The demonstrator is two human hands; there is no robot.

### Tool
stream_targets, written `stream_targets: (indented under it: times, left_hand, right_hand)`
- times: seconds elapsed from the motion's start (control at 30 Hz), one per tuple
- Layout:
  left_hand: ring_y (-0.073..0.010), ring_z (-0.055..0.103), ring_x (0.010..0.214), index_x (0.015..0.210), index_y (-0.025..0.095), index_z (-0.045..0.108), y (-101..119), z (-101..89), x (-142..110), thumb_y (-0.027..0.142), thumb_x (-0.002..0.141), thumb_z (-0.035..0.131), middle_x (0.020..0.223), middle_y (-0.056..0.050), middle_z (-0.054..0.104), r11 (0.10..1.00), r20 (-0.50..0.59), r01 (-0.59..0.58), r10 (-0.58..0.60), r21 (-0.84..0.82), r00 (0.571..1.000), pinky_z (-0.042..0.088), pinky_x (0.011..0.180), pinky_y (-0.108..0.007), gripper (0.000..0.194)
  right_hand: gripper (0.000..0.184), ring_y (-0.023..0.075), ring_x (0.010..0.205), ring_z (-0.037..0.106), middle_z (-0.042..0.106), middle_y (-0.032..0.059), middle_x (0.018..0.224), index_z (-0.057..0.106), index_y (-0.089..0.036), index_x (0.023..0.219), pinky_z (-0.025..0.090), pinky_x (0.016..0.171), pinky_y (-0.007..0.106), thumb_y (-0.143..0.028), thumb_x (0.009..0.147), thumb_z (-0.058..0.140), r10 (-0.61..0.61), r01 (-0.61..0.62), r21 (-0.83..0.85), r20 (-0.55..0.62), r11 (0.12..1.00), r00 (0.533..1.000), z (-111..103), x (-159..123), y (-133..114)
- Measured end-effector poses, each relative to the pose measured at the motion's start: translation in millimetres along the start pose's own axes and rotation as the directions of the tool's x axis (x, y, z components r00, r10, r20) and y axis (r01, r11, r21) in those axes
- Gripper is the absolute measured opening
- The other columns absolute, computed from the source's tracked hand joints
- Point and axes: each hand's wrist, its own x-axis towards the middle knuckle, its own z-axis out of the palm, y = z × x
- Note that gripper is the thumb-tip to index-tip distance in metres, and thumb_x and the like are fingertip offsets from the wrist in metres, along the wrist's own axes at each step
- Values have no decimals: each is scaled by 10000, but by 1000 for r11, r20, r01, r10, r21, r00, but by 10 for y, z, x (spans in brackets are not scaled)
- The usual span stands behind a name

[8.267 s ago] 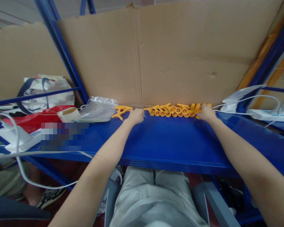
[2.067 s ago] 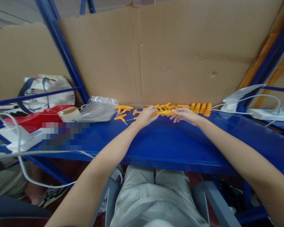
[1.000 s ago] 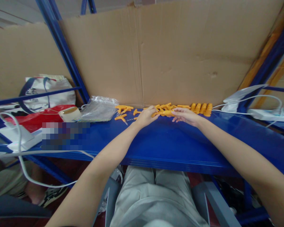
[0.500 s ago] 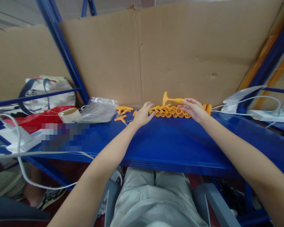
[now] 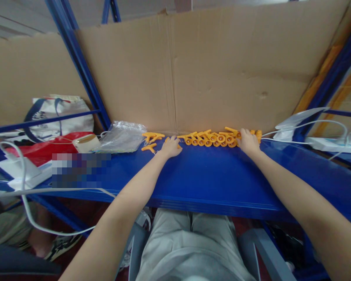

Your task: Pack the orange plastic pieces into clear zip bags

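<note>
Orange T-handled corkscrews [image 5: 204,139] lie stacked in a row along the back of the blue shelf, their round, open ends facing me. At the right part of this row, my right hand [image 5: 249,142] closes on one corkscrew [image 5: 231,130], whose handle points left. Further left, my left hand [image 5: 170,147] rests low on the shelf with its fingers bent over an orange T-handled piece, mostly hidden beneath them. Beside that hand lie several loose T-handles [image 5: 149,147] with bare metal spirals.
A clear plastic bag [image 5: 121,137] lies left of the loose handles, near a red bag [image 5: 52,147] and a roll of tape [image 5: 87,143]. Cardboard [image 5: 216,70] walls off the back. White cables [image 5: 292,140] run at the right; a blue upright [image 5: 89,78] stands left.
My right hand has brought the raised corkscrew down onto the right part of the row. My left hand has moved slightly left and down, its fingers now over an orange piece.
</note>
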Motion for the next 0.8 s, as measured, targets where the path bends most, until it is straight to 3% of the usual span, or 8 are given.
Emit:
stream_targets:
  times: [0.13, 0.33, 0.43, 0.6, 0.8]
  left_hand:
    - [-283, 468, 1307, 1296, 194, 578, 90, -140, -61, 318, 897, 458, 1442, -102, 476, 997, 93, 50, -55, 53, 994, 395, 1075, -365, 435]
    - [-313, 442, 1350, 1366, 252, 535, 63, -204, -55, 240, 898, 430, 1463, -101, 487, 989, 215, 137, -145, 53, 966, 404, 1073, -471, 479]
    - [-320, 406, 1381, 1370, 296, 530, 35, -205, -40, 246, 896, 445, 1496, -81, 465, 992, 294, 120, -127, 42, 948, 381, 1085, -519, 484]
    - [-314, 283, 1455, 1455, 294, 426, 39, -199, -55, 179, 892, 416, 1583, -65, 331, 992, 289, 107, -121, 63, 950, 327, 1117, -556, 574]
    - [-288, 415, 1384, 1383, 284, 500, 13, -185, -41, 106, 878, 405, 1534, -74, 417, 997, 295, 77, -79, 19, 952, 402, 1076, -515, 544]
  right_hand:
    - [505, 369, 1207, 544, 555, 235, 1341, 483, -87, 1342, 441, 961, 506, -158, 843, 443, -12, 14, -17, 149, 1000, 989, 39, 6, 3]
    - [685, 378, 1231, 549, 536, 204, 1398, 329, -112, 1507, 449, 993, 520, -229, 846, 465, 8, -13, 17, 267, 1000, 964, 100, 49, 114]
    - [758, 408, 1231, 543, 555, 208, 1379, 283, -124, 1533, 448, 976, 576, -261, 819, 498, -6, 2, 14, 274, 1000, 962, 140, 76, 160]
    - [855, 394, 1296, 489, 502, 186, 1445, 235, -146, 1552, 409, 1019, 574, -208, 754, 537, -41, 23, 71, 263, 997, 964, 104, 151, 255]
    - [684, 315, 1401, 372, 391, 205, 1523, 323, -66, 1506, 327, 1114, 478, -142, 834, 427, 153, -161, 43, 147, 986, 977, -141, 171, 395]
